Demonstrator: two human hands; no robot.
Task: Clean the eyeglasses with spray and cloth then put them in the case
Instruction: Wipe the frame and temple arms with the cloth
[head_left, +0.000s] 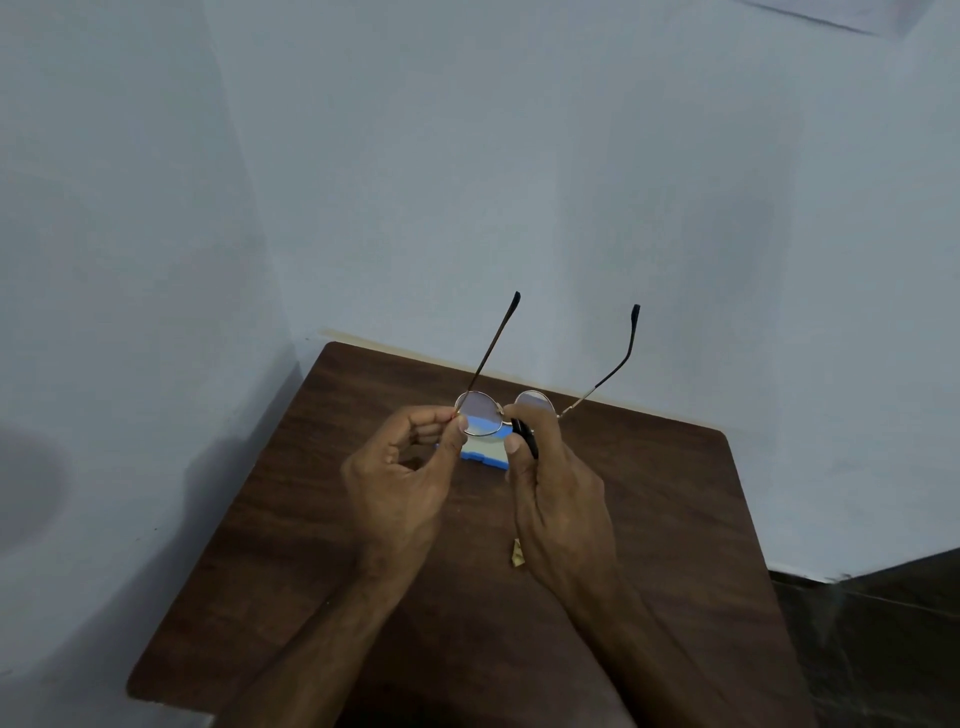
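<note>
Thin gold-rimmed round eyeglasses (480, 413) are held up above the table, both temples unfolded and pointing away from me. My left hand (402, 483) pinches the rim of the left lens between thumb and forefinger. My right hand (556, 488) grips a small black object (523, 434), likely the spray bottle, right beside the right lens; the fingers hide most of it and part of that lens. A blue and pale case or box (483, 452) lies on the table behind my hands, partly hidden. No cloth can be told apart.
A dark brown wooden table (311, 545) stands in a corner against pale blue walls. A small tan scrap (518, 553) lies on it near my right wrist. Dark floor (883, 623) shows past the table's right edge.
</note>
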